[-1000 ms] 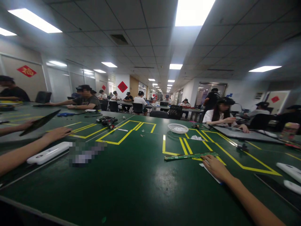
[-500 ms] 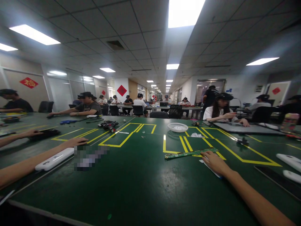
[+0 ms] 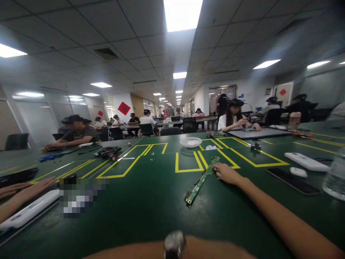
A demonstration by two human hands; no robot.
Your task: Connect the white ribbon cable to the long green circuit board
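Green tabletop (image 3: 140,216) bears a basket (image 3: 190,143) beyond the circuit board (image 3: 199,184), phone (image 3: 292,181) at right.

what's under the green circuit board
The green table shows around the green circuit board, with yellow tape running up to the board's upper half. Whatever lies directly beneath is covered, and this view doesn't settle whether the board rests flat.

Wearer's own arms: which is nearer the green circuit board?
Right. The right hand has its fingers at the green circuit board, near its far end. The left arm, with a watch, crosses the bottom edge of view, apart from it.
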